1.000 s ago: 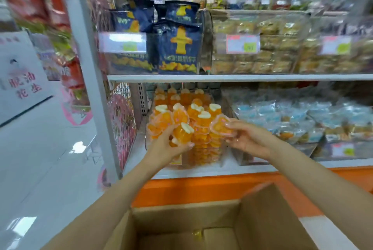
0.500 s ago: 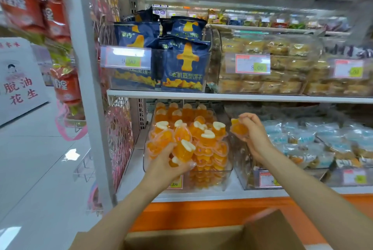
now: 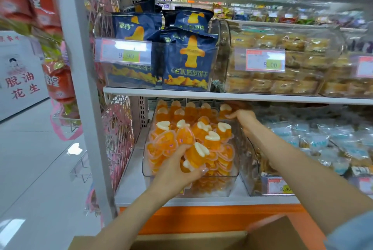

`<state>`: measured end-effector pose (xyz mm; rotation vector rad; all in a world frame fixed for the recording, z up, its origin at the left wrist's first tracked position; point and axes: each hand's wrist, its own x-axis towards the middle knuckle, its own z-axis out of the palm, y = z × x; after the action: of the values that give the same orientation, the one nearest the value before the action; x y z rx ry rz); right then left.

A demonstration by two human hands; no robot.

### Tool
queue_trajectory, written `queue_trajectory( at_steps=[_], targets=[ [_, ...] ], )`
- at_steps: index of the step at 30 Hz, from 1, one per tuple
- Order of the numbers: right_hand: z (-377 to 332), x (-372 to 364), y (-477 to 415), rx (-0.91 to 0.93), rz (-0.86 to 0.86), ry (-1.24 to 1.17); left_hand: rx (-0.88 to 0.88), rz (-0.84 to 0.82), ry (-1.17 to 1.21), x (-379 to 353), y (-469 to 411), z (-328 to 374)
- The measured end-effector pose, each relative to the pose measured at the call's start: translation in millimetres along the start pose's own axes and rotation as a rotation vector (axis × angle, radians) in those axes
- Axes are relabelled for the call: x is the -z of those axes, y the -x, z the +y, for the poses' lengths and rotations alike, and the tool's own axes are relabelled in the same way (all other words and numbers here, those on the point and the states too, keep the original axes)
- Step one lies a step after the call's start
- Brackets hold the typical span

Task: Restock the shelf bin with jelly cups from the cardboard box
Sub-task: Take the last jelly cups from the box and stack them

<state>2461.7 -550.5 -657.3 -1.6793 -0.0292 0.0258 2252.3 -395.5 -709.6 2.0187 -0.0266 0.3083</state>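
Shelving of white metal fills the view, with a grey upright post (image 3: 80, 88) at its left end and a pale, glossy floor (image 3: 30, 169) running away down the aisle beside it. On the lower shelf board (image 3: 129, 179), above an orange base panel (image 3: 222, 217), stands the clear shelf bin (image 3: 222, 187), heaped with orange jelly cups (image 3: 201, 128) that have white heart-shaped tops. The left hand (image 3: 177, 169) is at the bin's front, fingers curled round a small bunch of the cups at the top of the heap. The right hand (image 3: 245, 117) reaches over the bin's right wall to its back corner, fingertips at one cup there; whether it pinches that cup or only touches it I cannot tell. The cardboard box (image 3: 201, 241) shows at the bottom edge, below the shelf, with its flap raised on the right. On the upper shelf (image 3: 242, 96) a clear bin holds dark blue snack bags (image 3: 185, 57) behind a price tag (image 3: 123, 51) reading 9.90, and just beside it a rounded bin of golden pastries (image 3: 282, 68) carries a tag reading 8.00. Right of the jelly bin lie pale blue wrapped packets (image 3: 323, 144). Red packets (image 3: 56, 80) hang left of the post, near a white sign (image 3: 20, 80) with red characters.
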Motion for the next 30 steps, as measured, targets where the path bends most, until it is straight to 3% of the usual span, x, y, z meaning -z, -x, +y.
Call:
queue_trajectory(
  at_steps=[6,13,16,20,25,30],
  targets=[
    [-3,-14,-21,0.170,-0.180,0.526,0.023,0.013,0.021,0,-2,-2],
    [-16,-12,-15,0.289,-0.454,0.515,0.014,0.010,0.017,1,-2,-1],
    [-18,-22,-15,0.324,-0.559,0.673,0.023,0.010,0.021,2,-1,-1],
    [-18,-27,-16,0.362,-0.524,0.799,0.048,0.006,0.034,3,0,-1],
    [-19,-23,-12,0.421,-0.508,0.752,0.040,0.013,0.031,5,0,-1],
    [-12,-28,-11,0.540,-0.362,0.787,0.036,0.012,0.039,4,1,2]
  ],
)
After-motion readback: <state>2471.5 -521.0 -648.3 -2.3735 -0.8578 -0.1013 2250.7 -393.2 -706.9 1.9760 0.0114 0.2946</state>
